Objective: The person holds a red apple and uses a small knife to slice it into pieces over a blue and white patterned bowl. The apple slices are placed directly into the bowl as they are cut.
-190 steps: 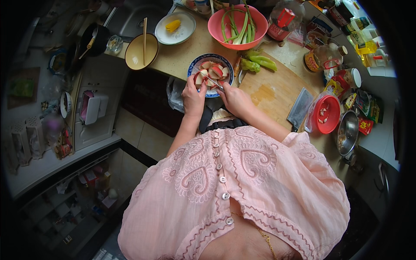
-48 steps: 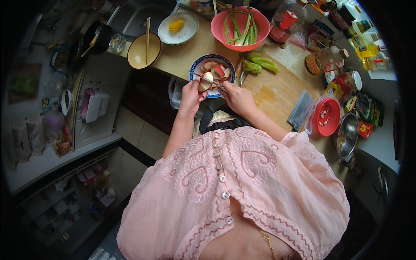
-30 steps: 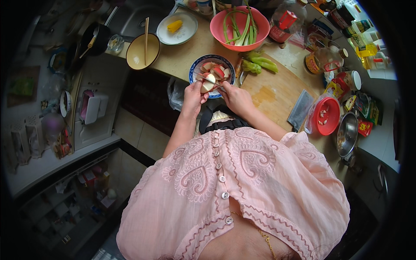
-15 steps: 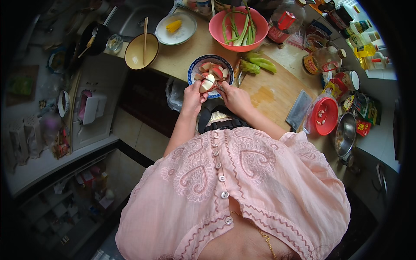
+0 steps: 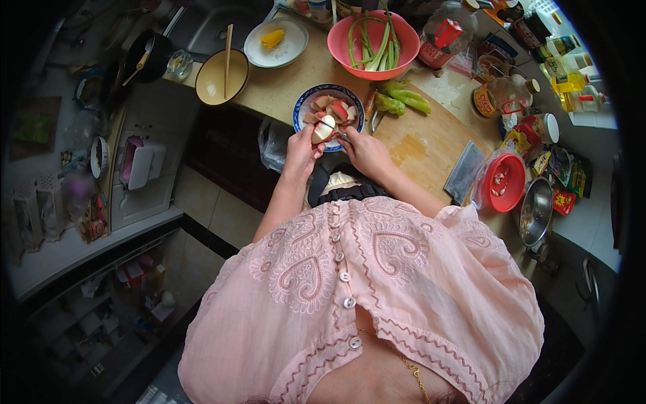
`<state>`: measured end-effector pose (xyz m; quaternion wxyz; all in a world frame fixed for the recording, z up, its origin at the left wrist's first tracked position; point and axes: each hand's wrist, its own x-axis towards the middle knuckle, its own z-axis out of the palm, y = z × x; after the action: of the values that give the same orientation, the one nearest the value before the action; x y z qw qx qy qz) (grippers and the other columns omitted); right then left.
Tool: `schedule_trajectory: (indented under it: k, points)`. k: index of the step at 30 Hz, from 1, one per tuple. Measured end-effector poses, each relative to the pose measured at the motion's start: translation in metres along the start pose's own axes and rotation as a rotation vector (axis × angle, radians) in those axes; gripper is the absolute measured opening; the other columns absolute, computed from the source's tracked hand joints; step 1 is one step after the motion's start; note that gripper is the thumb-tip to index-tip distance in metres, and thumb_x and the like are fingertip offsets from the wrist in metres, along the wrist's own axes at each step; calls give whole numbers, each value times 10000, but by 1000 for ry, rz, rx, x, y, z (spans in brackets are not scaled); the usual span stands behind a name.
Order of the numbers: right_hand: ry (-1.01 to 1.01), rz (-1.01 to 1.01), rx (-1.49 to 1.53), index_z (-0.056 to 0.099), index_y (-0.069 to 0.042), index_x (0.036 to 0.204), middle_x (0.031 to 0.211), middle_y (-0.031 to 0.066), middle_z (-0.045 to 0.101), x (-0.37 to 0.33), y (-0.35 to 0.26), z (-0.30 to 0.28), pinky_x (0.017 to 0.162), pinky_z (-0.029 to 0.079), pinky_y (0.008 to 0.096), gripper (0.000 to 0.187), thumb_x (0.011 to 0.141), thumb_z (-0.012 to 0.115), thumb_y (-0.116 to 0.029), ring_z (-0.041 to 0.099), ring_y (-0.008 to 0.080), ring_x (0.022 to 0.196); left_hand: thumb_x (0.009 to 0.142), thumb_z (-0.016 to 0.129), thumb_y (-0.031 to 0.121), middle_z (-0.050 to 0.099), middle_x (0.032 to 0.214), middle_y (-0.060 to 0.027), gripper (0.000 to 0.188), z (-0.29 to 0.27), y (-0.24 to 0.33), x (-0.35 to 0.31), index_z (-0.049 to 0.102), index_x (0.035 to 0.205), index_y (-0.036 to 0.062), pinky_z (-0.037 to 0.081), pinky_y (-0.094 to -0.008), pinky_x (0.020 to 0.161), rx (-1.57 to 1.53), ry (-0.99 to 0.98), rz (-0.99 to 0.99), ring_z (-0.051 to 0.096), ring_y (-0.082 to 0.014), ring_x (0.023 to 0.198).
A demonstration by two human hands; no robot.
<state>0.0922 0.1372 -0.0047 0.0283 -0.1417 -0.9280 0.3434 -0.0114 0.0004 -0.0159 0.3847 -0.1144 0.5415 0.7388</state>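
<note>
My left hand point(image 5: 303, 147) is closed on a pale-fleshed apple piece point(image 5: 322, 132), held over the near part of a blue-and-white bowl point(image 5: 298, 110). Inside that bowl lie red-skinned apple chunks point(image 5: 340, 111). My right hand point(image 5: 364, 149) grips a small knife point(image 5: 329, 125) whose thin blade lies against the cut face of the apple piece; its handle is hidden in my fingers. Both hands meet at the bowl's near rim.
Right of the bowl is a wooden cutting board point(image 5: 431, 135) with green peppers point(image 5: 406, 101) and a cleaver point(image 5: 464, 172). Behind stand a pink bowl of scallions point(image 5: 336, 50), a plate with a yellow piece point(image 5: 296, 54) and a yellow bowl with chopsticks point(image 5: 210, 84). Bottles point(image 5: 498, 97) crowd the right.
The knife blade has shifted slightly on the apple piece, and its angle differs a little. Both hands stay over the bowl; the whole view has moved very slightly.
</note>
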Motion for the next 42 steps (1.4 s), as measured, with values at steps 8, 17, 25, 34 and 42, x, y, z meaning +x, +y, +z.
schedule_trajectory:
  k: [8,17,25,34,42]
  points:
    - [-50,42,36,504,-75,937,739,210,623,-1,4,1,625,470,509,231,911,532,-303,609,413,728,960,505,278,619,754,-86,288,-6,-5,4,576,990,1,349,-197,377,-35,-34,7,510,-101,491]
    - [-95,54,377,528,-19,979,806,265,605,4,17,16,675,464,489,299,917,543,-312,594,440,806,969,489,270,620,782,-126,302,-5,-2,1,550,1022,-21,335,-182,374,-64,-44,6,486,-101,516]
    - [-203,258,606,575,-11,1047,880,244,626,6,27,25,741,475,433,347,921,543,-333,608,408,860,976,472,284,633,798,-106,312,-8,-2,6,578,1049,-1,352,-183,396,-88,-93,32,498,-100,522]
    - [-49,158,452,580,-19,971,829,232,621,3,33,24,701,470,434,317,919,549,-330,605,401,802,974,494,230,639,923,-87,278,-15,0,8,513,1156,21,472,-214,552,-53,-183,126,600,-135,676]
    - [-36,79,273,518,-20,921,768,238,617,1,3,-3,625,454,491,305,920,535,-324,593,433,735,867,651,78,645,950,-82,419,-7,-3,3,448,1224,-7,532,-241,702,236,8,489,649,-136,792]
